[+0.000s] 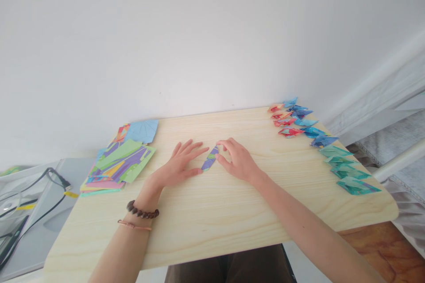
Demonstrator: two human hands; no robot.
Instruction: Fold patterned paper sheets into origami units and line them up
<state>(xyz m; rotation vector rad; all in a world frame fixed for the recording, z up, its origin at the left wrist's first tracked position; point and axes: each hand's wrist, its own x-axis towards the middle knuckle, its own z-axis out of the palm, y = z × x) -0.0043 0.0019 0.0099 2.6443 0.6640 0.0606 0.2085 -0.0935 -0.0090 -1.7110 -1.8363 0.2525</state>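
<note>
A narrow folded piece of purple, blue and green paper (210,160) lies on the light wooden table (212,212) between my hands. My left hand (179,163) lies flat with its fingers stretched out, the fingertips touching the paper's left edge. My right hand (237,159) is curled, with its fingertips pressing on the paper's upper right end. A dark bead bracelet and a thin copper band sit on my left wrist.
A stack of colourful paper sheets (119,163) lies at the table's left. Several folded paper figures in red (287,131), blue (312,131) and teal (348,172) line the right edge. Grey surface with black cables (36,203) at left. White wall behind.
</note>
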